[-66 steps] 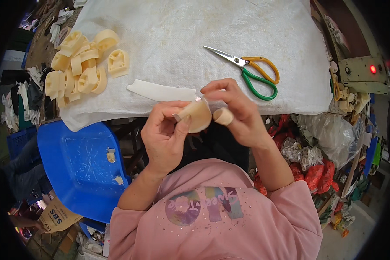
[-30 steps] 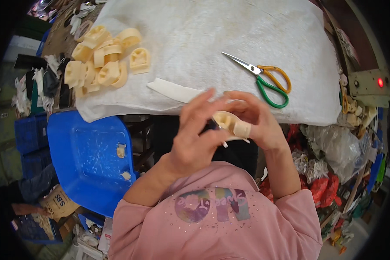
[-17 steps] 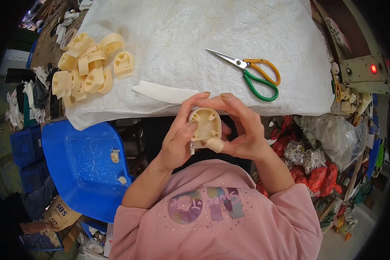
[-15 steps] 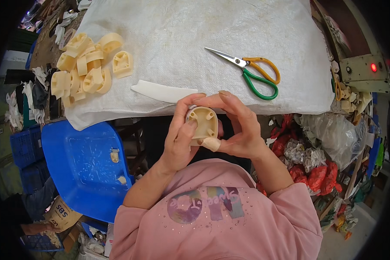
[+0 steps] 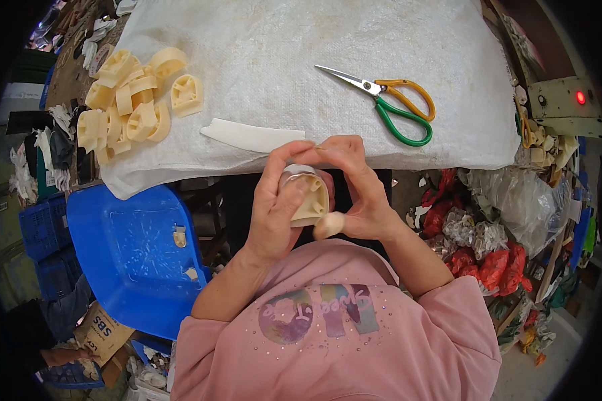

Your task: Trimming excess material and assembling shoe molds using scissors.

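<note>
A cream plastic shoe heel (image 5: 309, 206), hollow side up with posts inside, is held just off the table's near edge. My left hand (image 5: 277, 200) grips it, thumb pressed inside the rim and fingers round its far side. White material (image 5: 299, 170) shows along the heel's far rim. My right hand (image 5: 361, 194) curls round the right side, its fingertips meeting the left ones at the far end. Its thumb, in a beige cover, is blurred by the heel's near right edge. Beyond my hands a curved white strip (image 5: 254, 136) lies flat on the white woven sheet (image 5: 261, 60).
Several cream heels (image 5: 130, 93) are piled at the far left. Scissors (image 5: 388, 100) with one yellow and one green handle lie open at the right. A blue plastic chair (image 5: 130, 247) stands at left, red and clear bags (image 5: 488, 260) at right. A control box (image 5: 565, 107) shows a red light.
The heel has tilted and turned in my left hand. My right hand has shifted slightly left, with its covered thumb moving at the heel's near edge.
</note>
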`<action>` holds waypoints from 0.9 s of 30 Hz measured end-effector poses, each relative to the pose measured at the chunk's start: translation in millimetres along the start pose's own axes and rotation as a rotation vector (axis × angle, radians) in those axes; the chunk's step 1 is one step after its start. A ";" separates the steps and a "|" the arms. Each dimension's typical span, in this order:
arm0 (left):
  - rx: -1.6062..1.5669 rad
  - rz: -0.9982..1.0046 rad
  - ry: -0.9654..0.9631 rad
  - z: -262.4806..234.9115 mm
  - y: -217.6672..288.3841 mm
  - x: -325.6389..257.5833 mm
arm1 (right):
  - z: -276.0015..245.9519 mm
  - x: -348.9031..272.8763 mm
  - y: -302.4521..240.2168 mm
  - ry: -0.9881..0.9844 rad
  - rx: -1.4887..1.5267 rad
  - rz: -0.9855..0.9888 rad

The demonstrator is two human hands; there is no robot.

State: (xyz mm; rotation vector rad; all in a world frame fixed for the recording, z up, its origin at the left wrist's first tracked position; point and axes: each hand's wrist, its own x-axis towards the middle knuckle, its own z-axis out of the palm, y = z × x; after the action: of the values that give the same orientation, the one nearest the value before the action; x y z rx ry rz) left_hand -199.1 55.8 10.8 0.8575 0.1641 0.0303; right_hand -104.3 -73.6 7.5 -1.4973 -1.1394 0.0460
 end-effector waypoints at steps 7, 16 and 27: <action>-0.035 0.041 0.043 15.0 -6.7 6.6 | -1.9 21.1 -5.8 -0.037 0.897 0.862; 0.147 0.111 0.108 23.4 -0.7 6.4 | 12.6 1.7 7.4 -0.051 0.476 0.431; 0.063 0.221 0.349 30.5 -4.4 11.1 | 24.8 -9.0 -4.2 0.091 -0.007 0.276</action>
State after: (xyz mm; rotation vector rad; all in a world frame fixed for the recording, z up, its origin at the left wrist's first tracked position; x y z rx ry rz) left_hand -183.6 31.1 25.6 0.9254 0.3985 0.3850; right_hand -126.5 -61.9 -1.8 -1.6378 -0.8560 0.1613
